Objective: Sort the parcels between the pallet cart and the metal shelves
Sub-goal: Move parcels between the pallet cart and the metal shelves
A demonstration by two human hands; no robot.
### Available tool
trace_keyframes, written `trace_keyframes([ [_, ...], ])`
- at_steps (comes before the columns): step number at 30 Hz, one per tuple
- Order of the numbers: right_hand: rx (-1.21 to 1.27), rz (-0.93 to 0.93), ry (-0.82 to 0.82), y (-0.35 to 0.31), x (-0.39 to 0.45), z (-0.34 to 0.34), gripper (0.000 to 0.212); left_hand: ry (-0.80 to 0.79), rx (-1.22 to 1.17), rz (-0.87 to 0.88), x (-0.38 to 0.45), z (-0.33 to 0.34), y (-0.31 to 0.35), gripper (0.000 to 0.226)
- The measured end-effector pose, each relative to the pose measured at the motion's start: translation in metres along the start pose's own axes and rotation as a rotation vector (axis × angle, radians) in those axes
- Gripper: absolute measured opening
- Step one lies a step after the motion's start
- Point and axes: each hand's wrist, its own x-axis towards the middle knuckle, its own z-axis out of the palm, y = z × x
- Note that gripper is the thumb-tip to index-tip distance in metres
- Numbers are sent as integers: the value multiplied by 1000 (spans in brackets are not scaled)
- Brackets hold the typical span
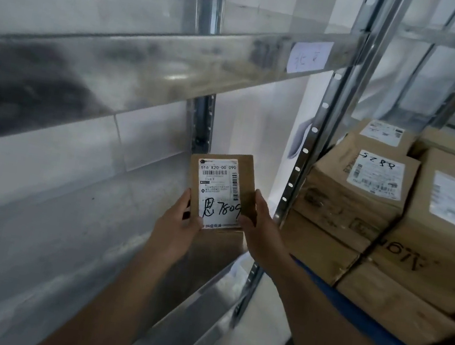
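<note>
A small flat cardboard parcel (245,175) with a white shipping label and handwritten black marks stands upright over the lower metal shelf (67,236). My left hand (179,224) grips its lower left edge. My right hand (261,225) grips its lower right edge, thumb on the label. The parcel is at the shelf's right end, close to the perforated upright post (311,144). I cannot tell whether its bottom edge touches the shelf.
An upper shelf beam (153,71) with a paper tag (308,56) runs overhead. In the bay to the right, several stacked cardboard boxes (358,205) with labels fill the shelf. A white tiled wall lies behind the shelf.
</note>
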Motion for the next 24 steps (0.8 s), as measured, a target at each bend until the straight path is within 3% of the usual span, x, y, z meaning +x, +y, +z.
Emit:
trace_keyframes([
  [12, -34, -99, 54, 11, -120, -14, 66, 62, -83, 78, -111, 13, 5, 64],
  [24, -160, -201, 107, 69, -291, -87, 66, 69, -122, 98, -285, 85, 40, 72],
])
